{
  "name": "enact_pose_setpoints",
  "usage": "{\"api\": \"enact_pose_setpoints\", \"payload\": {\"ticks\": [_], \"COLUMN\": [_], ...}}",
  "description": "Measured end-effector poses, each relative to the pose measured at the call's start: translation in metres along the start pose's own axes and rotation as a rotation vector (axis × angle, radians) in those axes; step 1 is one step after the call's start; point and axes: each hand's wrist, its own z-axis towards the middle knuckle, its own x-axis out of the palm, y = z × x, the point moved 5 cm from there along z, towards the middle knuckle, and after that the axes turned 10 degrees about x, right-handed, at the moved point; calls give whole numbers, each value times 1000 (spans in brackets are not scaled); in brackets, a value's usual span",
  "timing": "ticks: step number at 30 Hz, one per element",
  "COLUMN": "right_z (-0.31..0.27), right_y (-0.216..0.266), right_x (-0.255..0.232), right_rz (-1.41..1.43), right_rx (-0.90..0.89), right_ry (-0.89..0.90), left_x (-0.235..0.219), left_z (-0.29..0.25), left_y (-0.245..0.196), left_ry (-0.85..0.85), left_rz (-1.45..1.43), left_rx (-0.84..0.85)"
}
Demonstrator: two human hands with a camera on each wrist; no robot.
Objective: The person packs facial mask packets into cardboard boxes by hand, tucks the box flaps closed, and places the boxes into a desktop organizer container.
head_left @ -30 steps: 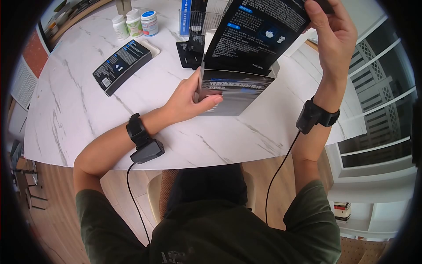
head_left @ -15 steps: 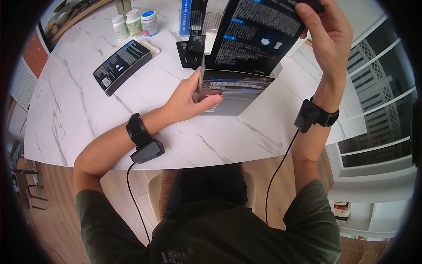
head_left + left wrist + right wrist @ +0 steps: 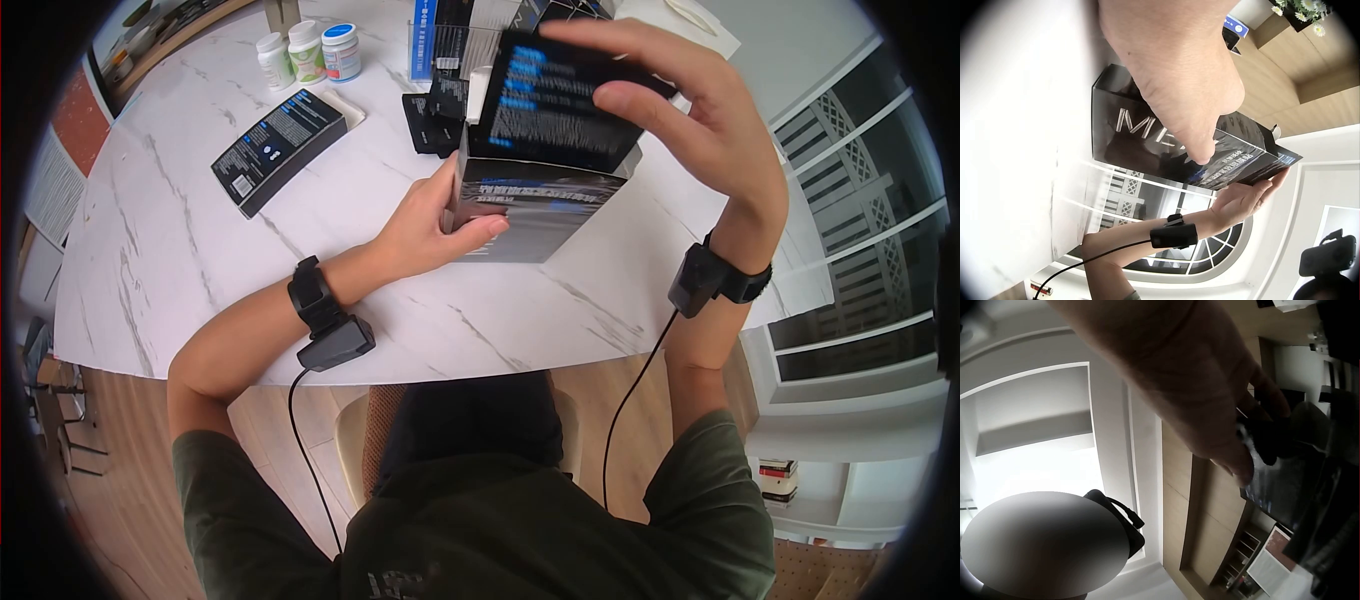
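Note:
A grey-black carton [image 3: 540, 215] with silver letters stands on the table, its top open. My left hand [image 3: 425, 225] grips its left side, thumb lying across the front; the other fingers are mostly hidden by the carton. In the left wrist view the carton [image 3: 1141, 134] shows large silver letters beside the thumb. A flat black packet [image 3: 560, 110] with white and blue print stands partly down in the carton's opening. My right hand [image 3: 700, 125] holds the packet near its top, thumb on the printed face and index finger along the upper edge.
A black printed box [image 3: 280, 150] lies to the left on the marbled table [image 3: 180, 290]. Behind it stand several pill bottles [image 3: 307, 55]. Small black packets [image 3: 435, 120] lie just left of the carton, before a clear holder with a blue box [image 3: 422, 40].
The right hand has come down with the packet, which now sits deeper in the carton. Its index finger now reaches across the packet's top. The left hand and the carton have stayed put.

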Motion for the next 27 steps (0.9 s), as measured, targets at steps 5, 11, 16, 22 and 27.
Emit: {"api": "enact_pose_setpoints", "payload": {"ticks": [5,11,16,22,27], "right_z": [-1,-6,-2,-2,9], "right_y": [-5,-9,-6,-6,-22], "right_x": [3,32,30,31,26], "right_rz": [11,-19,-9,-48,220], "right_rx": [23,67,-16,-21,64], "right_ry": [116,340,193,230,120], "left_x": [1,-1,-1,0,0], "left_z": [0,1,1,-1,-1], "left_y": [1,-1,-1,4,2], "left_ry": [-15,-20,-30,-46,-26], "left_rz": [-17,39,57,-8,-19], "left_rx": [5,33,22,12,-10]}}
